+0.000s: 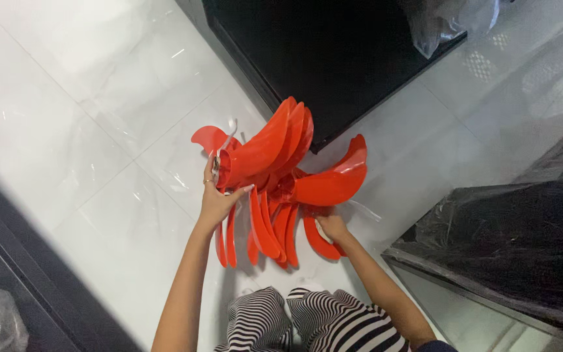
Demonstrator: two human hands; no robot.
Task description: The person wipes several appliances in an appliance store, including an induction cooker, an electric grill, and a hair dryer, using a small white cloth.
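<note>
I hold a stack of glossy red plastic fan blades [281, 189] over the white tiled floor [99, 98], directly ahead of my knees. My left hand [219, 195] is closed around a blade near the hub; my right hand [332, 227] grips a lower blade's edge. The blades fan outward and the hub axis tilts up and away from me, with both hands about equally near.

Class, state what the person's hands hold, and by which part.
Both hold a stack of red fan blades: left hand on a left-side blade, right hand under a lower-right blade.
</note>
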